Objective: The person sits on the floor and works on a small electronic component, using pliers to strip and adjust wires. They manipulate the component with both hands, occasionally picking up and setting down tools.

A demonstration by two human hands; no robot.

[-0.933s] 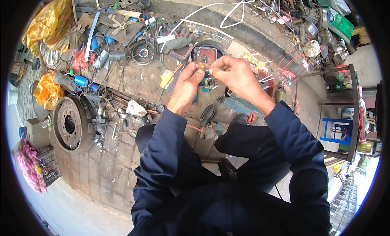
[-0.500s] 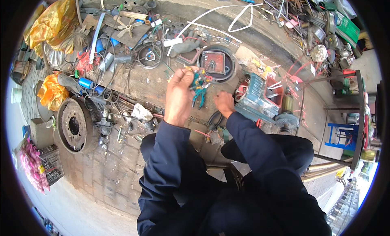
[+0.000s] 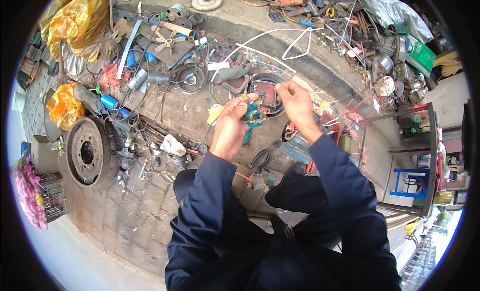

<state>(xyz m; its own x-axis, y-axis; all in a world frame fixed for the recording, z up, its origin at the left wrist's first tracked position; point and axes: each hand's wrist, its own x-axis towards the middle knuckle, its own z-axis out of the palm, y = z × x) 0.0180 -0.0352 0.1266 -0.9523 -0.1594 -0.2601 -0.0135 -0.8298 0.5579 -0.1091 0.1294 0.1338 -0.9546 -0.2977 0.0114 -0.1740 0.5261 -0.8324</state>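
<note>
Yellow plastic bags (image 3: 75,21) at far left; green box (image 3: 422,53) far right.

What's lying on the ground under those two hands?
Below the hands sits a round black part with a red centre, amid wires. The hands and the teal wire bundle cover its lower part.

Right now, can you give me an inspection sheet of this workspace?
Surface: bare concrete ground, dusty, with paving bricks nearer the person.
Job's things: green-handled tool and thin wires held between both hands.
Clutter: rusty wheel drum, yellow bags, blue cylinders, grey crate, scrap metal all round.
Grippers: left hand gripping the tool; right hand pinching a wire.
Cables: white cable looping across the ground.
Surroundings: blue stool, metal rack to the right.
</note>
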